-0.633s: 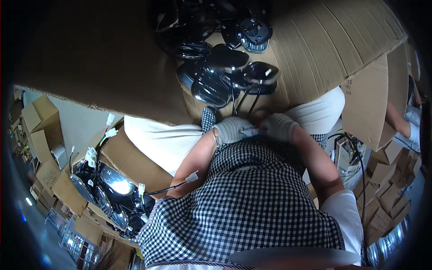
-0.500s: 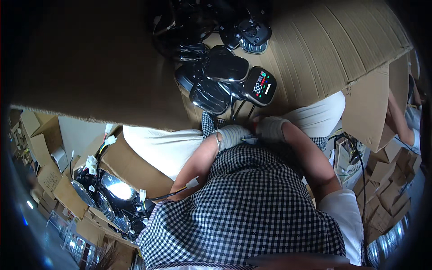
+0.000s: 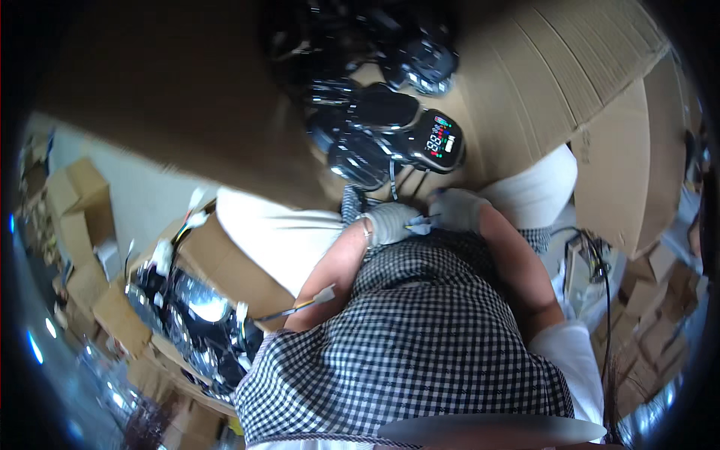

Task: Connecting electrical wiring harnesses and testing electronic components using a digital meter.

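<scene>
My left hand [image 3: 391, 223], in a pale knitted glove, is closed in front of my lap. A small whitish wire connector [image 3: 419, 225] with thin wires sticks out from its fingers. Close beside it, my right hand [image 3: 459, 211], also gloved, has its fingers curled in; what they hold, if anything, is hidden. Just beyond both hands lies a black display unit [image 3: 439, 141] with lit digits and coloured symbols. Dark cables [image 3: 405, 180] run from around it towards my hands. Several glossy black units [image 3: 362, 163] are heaped next to it on cardboard.
A large cardboard box [image 3: 547, 82] with open flaps surrounds the heap. At my left, another carton [image 3: 232, 259] stands beside more glossy units [image 3: 202, 311] with loose white plugs [image 3: 324, 294]. A black cable [image 3: 606, 322] hangs at the right. Cartons [image 3: 79, 187] stand farther off.
The view has shifted slightly. My right hand has turned a little and its fingers show more; the connector by my left hand is plainer to see. The display stays lit.
</scene>
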Demonstrator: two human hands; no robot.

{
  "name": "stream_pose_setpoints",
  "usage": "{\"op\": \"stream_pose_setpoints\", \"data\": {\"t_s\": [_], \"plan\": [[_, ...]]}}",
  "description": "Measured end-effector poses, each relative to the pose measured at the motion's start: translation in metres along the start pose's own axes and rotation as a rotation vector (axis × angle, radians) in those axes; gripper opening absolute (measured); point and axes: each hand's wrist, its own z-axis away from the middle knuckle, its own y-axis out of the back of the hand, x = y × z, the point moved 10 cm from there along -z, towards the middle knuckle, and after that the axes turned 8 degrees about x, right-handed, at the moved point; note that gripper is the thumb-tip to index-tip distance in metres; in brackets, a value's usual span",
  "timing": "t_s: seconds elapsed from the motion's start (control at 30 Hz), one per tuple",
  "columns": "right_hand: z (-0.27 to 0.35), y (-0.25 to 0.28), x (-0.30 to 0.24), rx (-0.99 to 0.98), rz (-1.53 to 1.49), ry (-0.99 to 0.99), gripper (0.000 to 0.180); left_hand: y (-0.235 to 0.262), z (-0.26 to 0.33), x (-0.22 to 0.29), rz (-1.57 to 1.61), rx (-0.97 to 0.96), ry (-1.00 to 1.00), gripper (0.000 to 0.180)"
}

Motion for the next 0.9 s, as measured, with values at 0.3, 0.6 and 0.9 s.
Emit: {"op": "stream_pose_setpoints", "data": {"t_s": [0.3, 0.6, 0.9], "plan": [[0.051, 0.062, 0.08, 1.057, -1.486, -0.196, 0.021, 0.233, 0.105, 0.112, -0.054, 1.461, -0.315, 0.019], [0.016, 0.071, 0.092, 0.991, -1.175, -0.07, 0.026, 0.224, 0.379, 0.289, 0.502, 1.194, -1.391, 0.014], [-0.004, 0.078, 0.111, 0.977, -0.998, 0.014, 0.027, -0.011, 0.653, 0.343, -0.906, 2.819, -0.313, 0.019]]}}
